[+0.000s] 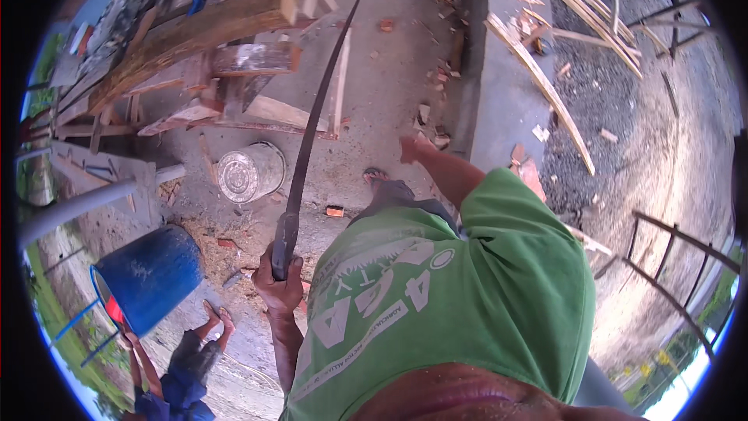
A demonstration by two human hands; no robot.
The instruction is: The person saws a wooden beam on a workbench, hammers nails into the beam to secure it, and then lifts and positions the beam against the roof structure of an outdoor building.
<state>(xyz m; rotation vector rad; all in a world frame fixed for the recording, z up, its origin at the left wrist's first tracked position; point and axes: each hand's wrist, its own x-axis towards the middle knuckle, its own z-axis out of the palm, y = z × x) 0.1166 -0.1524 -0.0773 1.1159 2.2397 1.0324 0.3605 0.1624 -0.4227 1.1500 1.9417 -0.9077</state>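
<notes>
My left hand (278,282) is closed around the dark grip of a handsaw (312,121). Its long dark blade tapers upward, away from me, to a point near the stacked timber. No wood touches the blade. My right hand (417,150) hangs out in front of my green shirt, above the concrete floor and apart from any object. Its fingers are foreshortened and too unclear to read.
Thick wooden beams (195,39) are piled at the far left. A pale bucket (251,172) stands by them. A co-worker (183,370) reaches toward a blue drum (148,277) with something red at its mouth. Long wood strips (541,93) lie right, beyond a concrete ledge (502,101).
</notes>
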